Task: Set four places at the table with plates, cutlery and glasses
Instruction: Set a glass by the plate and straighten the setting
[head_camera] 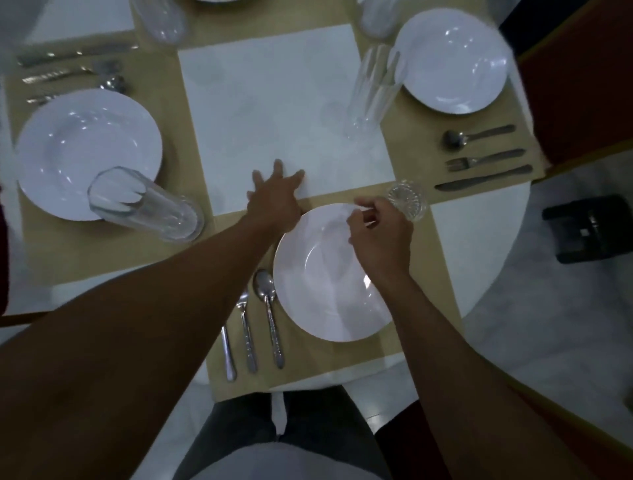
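near place looks about done, judging by what's laid out

l hand (274,198) spread flat just past round white plate (325,294); r hand (380,240) curled at its far rim, can't tell if pinching. clear ribbed glass (407,200) just right of r hand, steel cutlery (270,318) under l forearm. side places set; far one mostly out of view.

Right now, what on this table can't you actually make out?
All in the head view:
1. Far plate: cut off by the top edge.
2. Leftmost near utensil: its head is hidden under the left forearm.
3. Right hand: its curled fingers hide whether it grips the small glass.
4. Left setting's cutlery: too blurred to tell apart.
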